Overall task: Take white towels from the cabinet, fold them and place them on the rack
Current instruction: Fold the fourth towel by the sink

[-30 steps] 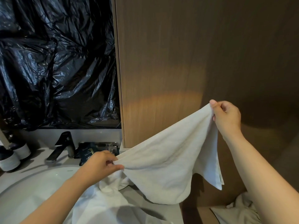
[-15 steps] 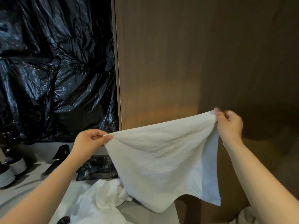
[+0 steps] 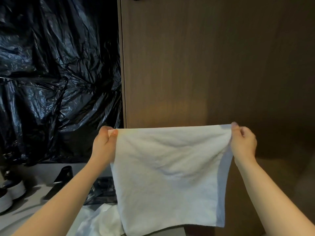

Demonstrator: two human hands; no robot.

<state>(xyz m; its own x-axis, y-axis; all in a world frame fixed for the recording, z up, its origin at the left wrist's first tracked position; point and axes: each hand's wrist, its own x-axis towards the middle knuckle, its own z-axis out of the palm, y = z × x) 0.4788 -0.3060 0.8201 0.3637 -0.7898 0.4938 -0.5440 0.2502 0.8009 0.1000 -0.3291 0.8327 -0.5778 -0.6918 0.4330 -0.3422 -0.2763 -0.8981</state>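
Observation:
A white towel hangs flat and spread out in front of me, its top edge stretched level. My left hand pinches the top left corner between thumb and fingers. The top right corner is pinched by my right hand. The towel's lower edge hangs free above the counter. More white cloth lies crumpled on the counter below, partly hidden by the towel. Behind the towel stands a brown wooden cabinet panel. No rack is in view.
Crumpled black plastic sheeting covers the wall on the left. A black faucet stands on the pale counter, with dark packets beside it and two dark-and-white cups at the far left edge.
My left hand rose from the counter with its corner to the height of my right hand. The towel went from a slanted drape to a flat, level spread.

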